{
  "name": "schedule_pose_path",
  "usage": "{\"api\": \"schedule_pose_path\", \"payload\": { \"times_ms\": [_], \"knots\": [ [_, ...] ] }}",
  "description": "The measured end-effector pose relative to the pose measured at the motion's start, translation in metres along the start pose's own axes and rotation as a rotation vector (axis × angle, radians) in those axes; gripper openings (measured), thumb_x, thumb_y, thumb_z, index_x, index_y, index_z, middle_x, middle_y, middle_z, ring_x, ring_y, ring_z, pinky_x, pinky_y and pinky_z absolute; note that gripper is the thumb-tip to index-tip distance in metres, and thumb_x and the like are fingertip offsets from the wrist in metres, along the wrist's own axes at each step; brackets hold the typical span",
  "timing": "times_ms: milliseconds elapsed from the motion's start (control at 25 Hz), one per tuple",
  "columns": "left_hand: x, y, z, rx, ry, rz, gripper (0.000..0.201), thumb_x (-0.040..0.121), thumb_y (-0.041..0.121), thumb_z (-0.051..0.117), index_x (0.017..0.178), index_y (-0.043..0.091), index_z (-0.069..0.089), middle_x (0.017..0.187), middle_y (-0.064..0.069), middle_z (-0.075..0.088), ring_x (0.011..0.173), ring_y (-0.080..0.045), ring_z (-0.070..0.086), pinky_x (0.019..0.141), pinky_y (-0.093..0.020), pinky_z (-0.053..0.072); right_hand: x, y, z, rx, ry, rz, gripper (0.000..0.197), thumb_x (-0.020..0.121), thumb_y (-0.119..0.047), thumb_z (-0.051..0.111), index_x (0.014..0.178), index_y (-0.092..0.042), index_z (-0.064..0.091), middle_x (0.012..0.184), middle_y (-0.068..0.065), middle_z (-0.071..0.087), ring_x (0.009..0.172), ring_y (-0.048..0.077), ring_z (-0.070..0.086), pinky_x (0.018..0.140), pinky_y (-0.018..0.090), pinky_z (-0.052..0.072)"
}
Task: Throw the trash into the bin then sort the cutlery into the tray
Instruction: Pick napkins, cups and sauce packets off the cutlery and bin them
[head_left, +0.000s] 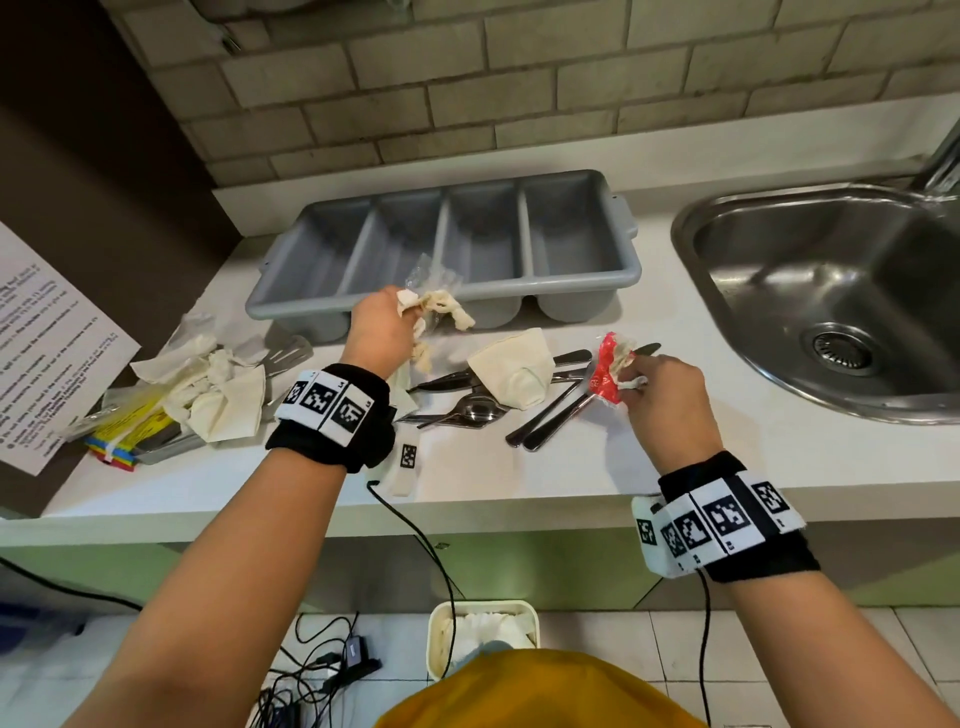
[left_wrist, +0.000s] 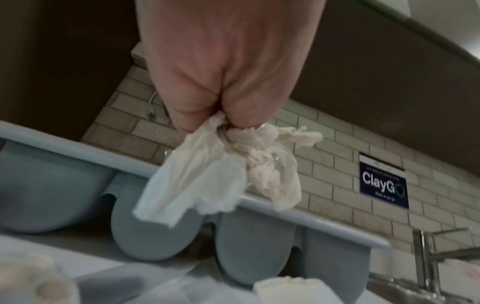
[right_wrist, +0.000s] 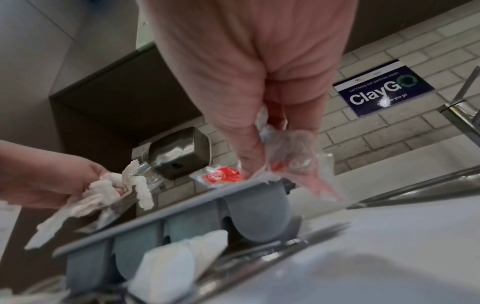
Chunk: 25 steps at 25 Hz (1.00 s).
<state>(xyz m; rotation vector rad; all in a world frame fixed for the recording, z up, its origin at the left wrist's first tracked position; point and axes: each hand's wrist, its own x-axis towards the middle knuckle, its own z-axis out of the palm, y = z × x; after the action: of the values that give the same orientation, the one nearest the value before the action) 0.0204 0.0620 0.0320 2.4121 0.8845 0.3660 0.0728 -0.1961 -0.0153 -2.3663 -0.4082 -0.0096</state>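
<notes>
Both hands were full: left hand (head_left: 382, 335) bunched round crumpled tissue (head_left: 441, 306) and clear film above the tray's (head_left: 291, 306) near rim, right hand (head_left: 662, 387) pinching a red wrapper (head_left: 605, 371) with tissue beside the cutlery (head_left: 540, 415). Risk, as I judged it: loose tails could slip free on the way down to the bin (head_left: 434, 629) by the feet, or snag a knife. Tray sat with all four compartments bare; more napkins lay on the counter (head_left: 571, 467).

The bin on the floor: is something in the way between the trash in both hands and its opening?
Nothing solid. The bin stands open below the counter edge, between the arms. Only a thin black cable hangs across its opening. The left hand grips crumpled napkins; the right hand grips a red wrapper.
</notes>
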Motion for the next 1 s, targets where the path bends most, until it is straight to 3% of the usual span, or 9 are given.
{"api": "schedule_pose_path", "payload": {
  "times_ms": [160,280,400,480,600,720,800,880,1000],
  "knots": [
    [-0.014,0.004,-0.010,-0.263,-0.018,0.041,0.022,0.093,0.009,0.052,0.109,-0.003,0.060,0.098,-0.020,0.067,0.091,-0.033,0.062,0.076,-0.038,0.049,-0.018,-0.031,-0.004,0.300,0.008,-0.038,0.014,0.077,0.007,0.068,0.088,-0.001,0.072,0.085,0.004,0.064,0.065,0.003,0.056,0.062,-0.006,0.038],
    [-0.042,0.010,-0.018,-0.468,-0.088,0.048,0.017,0.092,0.004,0.052,0.102,0.003,0.065,0.074,0.001,0.059,0.066,-0.009,0.050,0.062,-0.022,0.040,-0.038,-0.053,-0.003,0.382,0.019,-0.089,0.016,0.074,0.006,0.070,0.085,-0.004,0.073,0.084,0.002,0.064,0.065,-0.014,0.057,0.063,-0.009,0.037],
    [-0.076,0.001,-0.024,-0.520,-0.157,0.035,0.020,0.089,-0.001,0.051,0.082,0.014,0.063,0.065,0.006,0.054,0.057,-0.003,0.047,0.052,-0.012,0.040,-0.067,-0.064,0.008,0.410,0.011,-0.064,0.016,0.074,0.006,0.071,0.085,-0.005,0.074,0.084,0.001,0.064,0.066,-0.026,0.052,0.063,-0.009,0.037],
    [-0.099,-0.021,-0.025,-0.482,-0.218,0.030,0.025,0.090,-0.004,0.047,0.084,0.014,0.064,0.076,0.002,0.058,0.063,-0.006,0.050,0.053,-0.012,0.041,-0.093,-0.066,0.023,0.395,-0.031,-0.014,0.015,0.074,0.003,0.072,0.085,-0.008,0.074,0.084,-0.002,0.064,0.065,-0.020,0.055,0.063,-0.008,0.038],
    [-0.140,-0.072,-0.012,-0.394,-0.345,0.033,0.025,0.091,-0.004,0.046,0.107,0.003,0.063,0.092,-0.001,0.060,0.080,-0.011,0.055,0.061,-0.010,0.042,-0.144,-0.060,0.057,0.312,-0.140,0.066,0.016,0.074,0.000,0.073,0.087,-0.010,0.075,0.086,-0.002,0.066,0.066,-0.010,0.054,0.064,-0.009,0.037],
    [-0.176,-0.130,0.016,-0.311,-0.473,-0.015,0.018,0.091,0.003,0.051,0.106,-0.001,0.061,0.090,-0.017,0.063,0.084,-0.027,0.059,0.066,-0.025,0.039,-0.187,-0.044,0.097,0.220,-0.211,0.114,0.019,0.074,0.003,0.072,0.091,-0.006,0.076,0.094,0.007,0.073,0.071,0.005,0.059,0.067,-0.010,0.036],
    [-0.193,-0.165,0.042,-0.254,-0.522,-0.058,0.021,0.092,0.005,0.052,0.108,-0.005,0.060,0.099,-0.028,0.065,0.091,-0.037,0.061,0.066,-0.022,0.035,-0.208,-0.026,0.130,0.157,-0.294,0.162,0.021,0.077,0.003,0.069,0.096,-0.005,0.075,0.102,0.009,0.073,0.082,0.013,0.064,0.070,-0.003,0.036],
    [-0.202,-0.193,0.072,-0.187,-0.569,-0.092,0.024,0.093,0.005,0.050,0.113,-0.006,0.057,0.105,-0.029,0.065,0.090,-0.037,0.060,0.064,-0.018,0.035,-0.221,-0.001,0.168,0.114,-0.362,0.219,0.021,0.081,0.003,0.066,0.099,-0.005,0.073,0.107,0.010,0.072,0.092,0.018,0.066,0.072,0.005,0.035],
    [-0.199,-0.230,0.126,-0.058,-0.646,-0.176,0.029,0.096,0.008,0.046,0.123,-0.001,0.052,0.113,-0.025,0.064,0.099,-0.035,0.062,0.073,-0.027,0.045,-0.223,0.048,0.230,0.049,-0.450,0.254,0.023,0.084,0.003,0.061,0.102,-0.007,0.072,0.114,0.011,0.070,0.101,0.024,0.066,0.090,0.024,0.046]
  ]
}}
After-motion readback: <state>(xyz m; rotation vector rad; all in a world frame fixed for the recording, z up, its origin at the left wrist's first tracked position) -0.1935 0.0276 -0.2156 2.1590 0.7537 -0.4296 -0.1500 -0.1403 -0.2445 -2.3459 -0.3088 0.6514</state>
